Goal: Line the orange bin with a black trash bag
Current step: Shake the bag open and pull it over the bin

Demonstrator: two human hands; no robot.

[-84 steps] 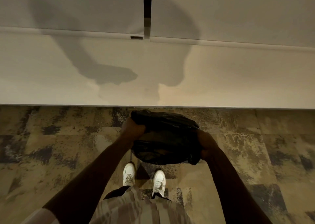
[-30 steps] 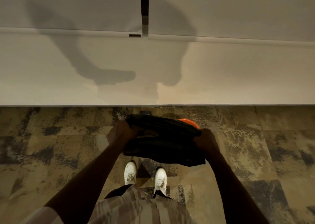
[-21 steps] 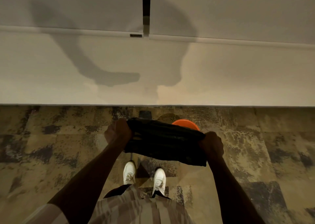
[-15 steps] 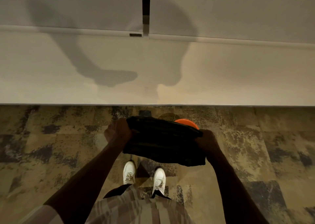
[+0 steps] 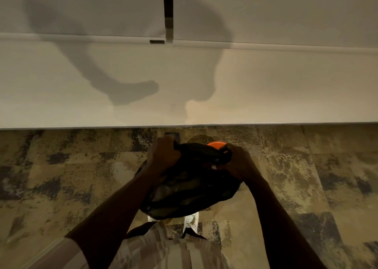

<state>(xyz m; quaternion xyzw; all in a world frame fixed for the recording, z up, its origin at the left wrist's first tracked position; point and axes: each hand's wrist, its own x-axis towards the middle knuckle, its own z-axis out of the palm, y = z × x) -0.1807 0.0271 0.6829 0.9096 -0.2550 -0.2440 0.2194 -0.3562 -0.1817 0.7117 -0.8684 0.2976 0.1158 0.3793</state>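
A black trash bag (image 5: 190,187) hangs billowed between my hands above the floor. My left hand (image 5: 163,156) grips its upper left edge with curled fingers. At the upper right edge my right hand (image 5: 237,162) grips the bunched plastic. Behind the bag only a sliver of the orange bin (image 5: 215,144) rim shows; the rest of the bin is hidden by the bag. The bag covers most of my white shoes (image 5: 191,220) below.
A white wall (image 5: 204,74) with a ledge and a dark vertical gap runs across the far side, close behind the bin. Mottled brown and dark carpet tiles (image 5: 71,176) spread left and right of me. A small dark thing (image 5: 172,134) lies by the wall base.
The bag, stretched flat and wide between my hands a moment ago, now balloons downward. Both hands have come closer together, and less of the orange rim shows.
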